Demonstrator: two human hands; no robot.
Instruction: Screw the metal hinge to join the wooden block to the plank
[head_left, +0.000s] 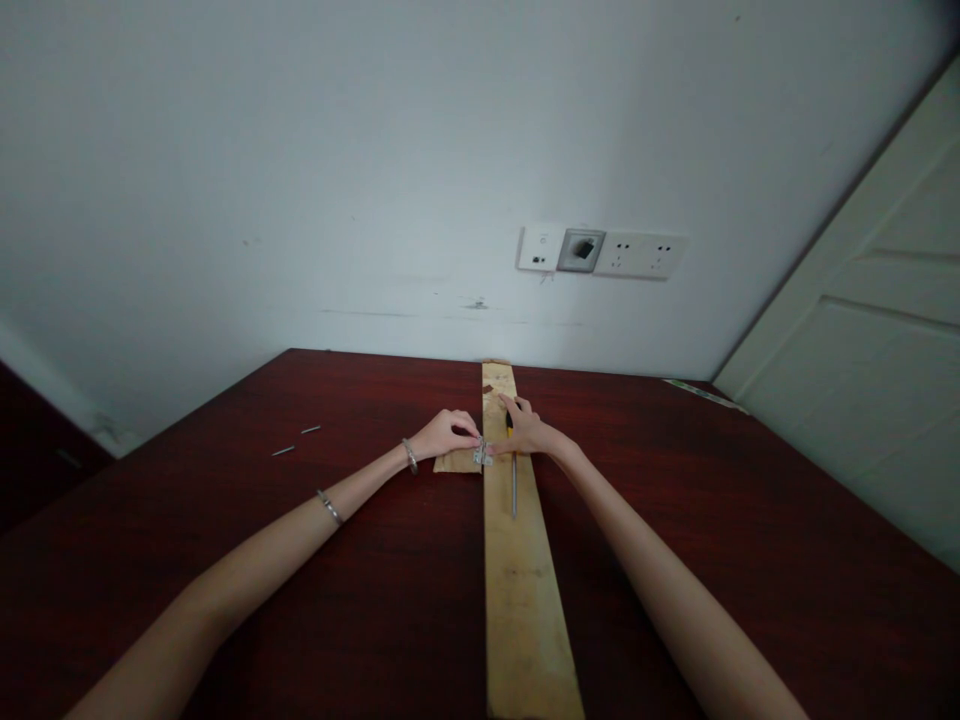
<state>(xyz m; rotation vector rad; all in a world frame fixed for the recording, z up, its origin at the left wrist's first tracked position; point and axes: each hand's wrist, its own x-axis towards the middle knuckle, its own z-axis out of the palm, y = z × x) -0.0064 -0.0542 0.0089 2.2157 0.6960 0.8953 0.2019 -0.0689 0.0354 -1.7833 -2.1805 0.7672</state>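
My left hand [448, 434] is closed in a pinch, thumb and forefinger meeting at the upper edge of a small metal hinge [483, 455]. Whatever sits between those fingertips is too small to make out. The hinge lies across the seam between a long wooden plank [517, 590] and a short wooden piece [456, 463] on its left. Over the plank, my right hand [529, 432] has its fingers apart, the thumb reaching to the hinge's right side. Beneath it a screwdriver [514, 490] with a black and yellow handle lies along the plank, partly covered by the hand.
Two thin metal rods [283, 451] [310, 429] lie on the dark red tabletop [360, 620] at the left. The white wall [375, 200] with sockets [634, 255] rises behind the table. A thin strip [705, 395] lies by the far right edge, near a pale door [885, 330].
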